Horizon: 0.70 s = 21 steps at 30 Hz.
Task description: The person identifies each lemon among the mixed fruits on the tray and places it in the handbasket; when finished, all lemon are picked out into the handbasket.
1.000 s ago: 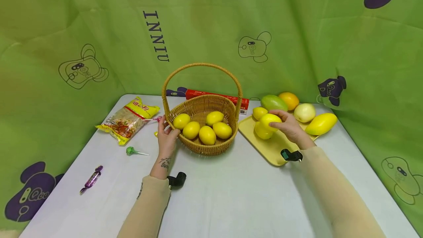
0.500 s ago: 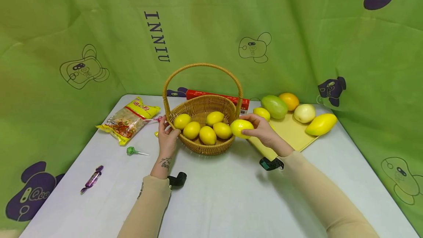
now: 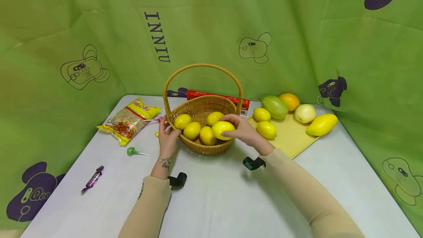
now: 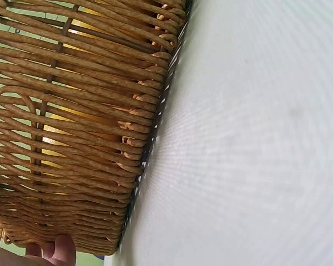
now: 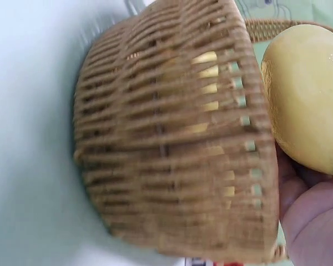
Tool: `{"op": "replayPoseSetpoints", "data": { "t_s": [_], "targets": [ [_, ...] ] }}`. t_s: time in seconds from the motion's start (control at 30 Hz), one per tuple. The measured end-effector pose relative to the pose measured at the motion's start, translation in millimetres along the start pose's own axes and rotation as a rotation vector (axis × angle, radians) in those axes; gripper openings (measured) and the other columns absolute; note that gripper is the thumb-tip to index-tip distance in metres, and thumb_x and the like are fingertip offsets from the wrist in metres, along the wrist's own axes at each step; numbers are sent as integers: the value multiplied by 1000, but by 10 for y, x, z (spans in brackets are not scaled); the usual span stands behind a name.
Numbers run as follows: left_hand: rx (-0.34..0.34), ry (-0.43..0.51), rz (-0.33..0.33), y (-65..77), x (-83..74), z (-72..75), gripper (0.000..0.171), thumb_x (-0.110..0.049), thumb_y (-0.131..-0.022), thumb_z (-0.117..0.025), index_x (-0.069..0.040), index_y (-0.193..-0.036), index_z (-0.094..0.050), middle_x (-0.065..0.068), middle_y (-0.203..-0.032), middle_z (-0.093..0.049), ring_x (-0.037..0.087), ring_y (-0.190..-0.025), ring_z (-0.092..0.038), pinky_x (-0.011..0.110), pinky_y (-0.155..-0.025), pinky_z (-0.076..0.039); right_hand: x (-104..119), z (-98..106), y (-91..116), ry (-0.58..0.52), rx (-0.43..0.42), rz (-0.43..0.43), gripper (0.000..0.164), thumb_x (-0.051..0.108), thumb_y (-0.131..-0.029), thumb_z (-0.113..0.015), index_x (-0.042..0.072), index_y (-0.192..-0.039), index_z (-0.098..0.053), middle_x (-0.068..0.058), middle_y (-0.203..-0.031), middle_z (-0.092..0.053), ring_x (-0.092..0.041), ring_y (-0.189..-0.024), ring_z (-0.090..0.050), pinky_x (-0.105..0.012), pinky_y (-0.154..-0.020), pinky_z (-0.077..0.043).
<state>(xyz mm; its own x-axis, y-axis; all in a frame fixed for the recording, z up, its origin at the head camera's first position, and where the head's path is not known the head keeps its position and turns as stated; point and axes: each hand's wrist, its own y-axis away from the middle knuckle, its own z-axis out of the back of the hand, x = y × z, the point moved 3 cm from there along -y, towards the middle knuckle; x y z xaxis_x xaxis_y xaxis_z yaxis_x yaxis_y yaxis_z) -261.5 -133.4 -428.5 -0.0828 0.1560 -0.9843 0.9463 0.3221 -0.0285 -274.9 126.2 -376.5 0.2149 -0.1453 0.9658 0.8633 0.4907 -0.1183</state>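
A wicker basket (image 3: 207,151) with a tall arched handle stands mid-table, several yellow lemons (image 3: 192,130) inside. My left hand (image 3: 167,141) grips its left rim, thumb over the edge; in the left wrist view, fingertips show against the weave (image 4: 83,166). My right hand (image 3: 247,133) holds a lemon (image 3: 222,130) between thumb and fingers over the basket's right side. From the right wrist, that lemon (image 5: 308,100) appears just above the rim, beside the woven wall (image 5: 172,144). Two more lemons (image 3: 266,130) lie at the left side of a yellow tray (image 3: 292,139).
Behind the tray are a green mango-like fruit (image 3: 275,107), an orange fruit (image 3: 289,102), a pale round fruit (image 3: 304,114) and a yellow mango (image 3: 322,125). A red box (image 3: 211,96) lies behind the basket. Leftward are a food bag (image 3: 130,118), green lollipop (image 3: 131,151) and purple candy (image 3: 93,180).
My right hand has carried the lemon leftward from the tray to over the basket. The left hand stays on the basket rim.
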Motion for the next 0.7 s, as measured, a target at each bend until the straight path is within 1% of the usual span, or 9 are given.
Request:
{"op": "replayPoseSetpoints", "data": {
  "t_s": [0.17,0.23,0.3,0.37,0.43,0.47,0.53,0.67,0.7],
  "targets": [
    [-1,0,4,6,-3,-3,77,7,-76,-50,-19,-144,-27,18,-133,-35,28,-114,-43,16,-75,-43,27,-141,-146,86,30,5,42,7,-78,-69,2,-117,-56,-14,-116,-57,-21,-94,-54,-27,-80,-48],
    [0,3,2,8,-3,-3,77,7,-76,-50,-19,-145,-27,19,-133,-35,28,-113,-43,16,-74,-43,51,-202,-204,120,50,3,43,10,-78,-70,4,-118,-56,-13,-118,-57,-23,-99,-55,-31,-83,-49],
    [2,4,0,8,0,-1,77,7,-76,-50,-19,-145,-27,19,-133,-35,28,-113,-42,16,-74,-43,79,-259,-255,116,76,-1,45,11,-79,-69,3,-121,-55,-16,-122,-56,-26,-107,-55,-36,-91,-47],
    [3,8,1,7,4,1,77,7,-76,-50,-19,-145,-27,19,-133,-35,28,-112,-42,15,-73,-43,108,-297,-290,98,95,0,48,10,-80,-68,0,-124,-52,-20,-126,-54,-30,-116,-52,-40,-99,-42],
    [6,7,0,7,10,2,77,7,-76,-50,-19,-144,-27,19,-133,-35,28,-112,-43,15,-72,-44,132,-309,-301,73,97,2,49,8,-81,-68,-2,-126,-50,-21,-128,-53,-30,-121,-49,-40,-103,-37],
    [8,7,0,10,7,0,77,7,-76,-50,-19,-144,-27,19,-133,-35,28,-112,-43,15,-72,-44,171,-312,-289,53,94,3,49,6,-81,-67,-3,-126,-49,-23,-129,-51,-32,-122,-48,-42,-105,-35],
    [9,6,-1,5,8,-1,77,7,-76,-50,-19,-145,-27,20,-133,-35,28,-112,-43,15,-72,-44,171,-286,-278,31,84,10,49,5,-81,-67,-5,-126,-49,-24,-129,-51,-34,-123,-46,-43,-106,-33],
    [6,4,-5,2,-3,-5,77,8,-76,-50,-18,-145,-27,20,-133,-35,28,-112,-43,16,-72,-44,142,-187,-219,-12,50,-2,47,5,-81,-66,-4,-124,-50,-26,-130,-49,-35,-123,-46,-44,-106,-33],
    [4,3,-6,-1,-2,-3,77,8,-75,-50,-18,-144,-27,20,-133,-35,28,-112,-43,16,-72,-44,102,-146,-210,-18,40,-2,46,5,-81,-66,-2,-124,-51,-26,-129,-49,-35,-123,-46,-43,-105,-34]
  ]
}}
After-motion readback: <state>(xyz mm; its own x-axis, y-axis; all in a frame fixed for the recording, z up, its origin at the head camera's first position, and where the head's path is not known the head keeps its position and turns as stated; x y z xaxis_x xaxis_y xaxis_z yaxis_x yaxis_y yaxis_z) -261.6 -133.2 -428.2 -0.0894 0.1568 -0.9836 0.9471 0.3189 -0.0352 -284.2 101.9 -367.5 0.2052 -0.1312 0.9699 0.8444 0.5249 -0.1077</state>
